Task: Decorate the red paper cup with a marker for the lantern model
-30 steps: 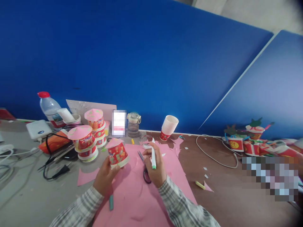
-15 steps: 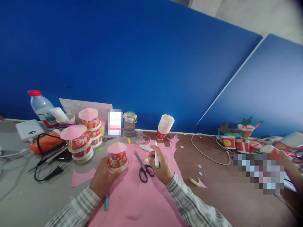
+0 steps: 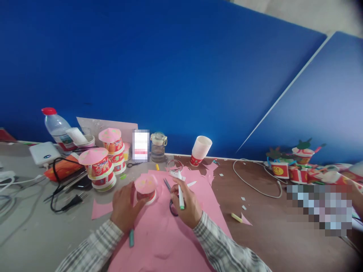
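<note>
My left hand (image 3: 126, 207) is wrapped round a red paper cup (image 3: 149, 199) topped by a pink paper cone (image 3: 145, 184) with faint yellow-green marks. The cup's top tilts toward me. In my right hand (image 3: 188, 204) is a white marker (image 3: 180, 192) with a green end, held between thumb and fingers. Under that hand, partly hidden, lie the scissors (image 3: 172, 207) with dark handles. Pink paper (image 3: 170, 241) spreads beneath both hands. A green marker cap (image 3: 131, 238) rests near my left wrist.
Stacked red cups with pink cone tops (image 3: 98, 170) stand at left, near a bottle (image 3: 58, 130) and a black plug cable (image 3: 69, 204). Behind are a lidded water jar (image 3: 158, 147) and stacked paper cups (image 3: 201, 149). At right, another person's hand (image 3: 354, 192) reaches over cup crafts (image 3: 299, 173).
My left hand has tipped the cup so its pink top faces me more. My right hand with the marker has moved slightly left, over the scissors. The view has shifted a little.
</note>
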{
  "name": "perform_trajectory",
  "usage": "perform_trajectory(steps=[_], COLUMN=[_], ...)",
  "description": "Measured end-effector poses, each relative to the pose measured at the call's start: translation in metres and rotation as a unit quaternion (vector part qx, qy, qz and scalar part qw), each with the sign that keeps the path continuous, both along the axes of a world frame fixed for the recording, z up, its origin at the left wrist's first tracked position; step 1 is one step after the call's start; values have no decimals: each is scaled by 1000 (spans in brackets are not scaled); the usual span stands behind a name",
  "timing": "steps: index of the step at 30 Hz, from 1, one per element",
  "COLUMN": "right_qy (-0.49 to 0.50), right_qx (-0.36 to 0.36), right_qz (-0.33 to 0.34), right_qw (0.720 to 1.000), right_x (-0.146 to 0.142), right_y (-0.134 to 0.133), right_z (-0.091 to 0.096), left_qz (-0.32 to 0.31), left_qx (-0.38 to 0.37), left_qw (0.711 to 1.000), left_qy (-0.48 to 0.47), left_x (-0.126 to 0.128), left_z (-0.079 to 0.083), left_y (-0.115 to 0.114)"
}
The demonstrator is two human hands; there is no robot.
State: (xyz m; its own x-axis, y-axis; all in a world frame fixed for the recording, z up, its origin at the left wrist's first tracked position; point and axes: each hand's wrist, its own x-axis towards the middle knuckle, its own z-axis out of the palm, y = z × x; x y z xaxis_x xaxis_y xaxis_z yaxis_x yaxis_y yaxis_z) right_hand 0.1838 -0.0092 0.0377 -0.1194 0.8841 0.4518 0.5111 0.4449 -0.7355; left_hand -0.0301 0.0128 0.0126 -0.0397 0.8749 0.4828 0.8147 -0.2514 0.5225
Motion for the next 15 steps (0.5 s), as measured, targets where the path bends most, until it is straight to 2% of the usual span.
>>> perform_trajectory(steps=[3,6,11,15], right_qy=[23,27,-12,1], right_qx=[12,30,54,53], right_qz=[-13,-24,-38,-70], right_qw=[1000,999,998,996], right_x=[-2,-4,2,19], right_y=[-2,-3,4,19], right_z=[-8,-16,-22,-21], left_qz=[-16,-13,-52,-60], left_qx=[34,28,-5,-72], left_qw=[999,999,995,992], left_qy=[11,36,80,83], left_x=[-4,-12,-27,-24], left_z=[6,6,2,4], left_y=[-4,-16,-48,-64])
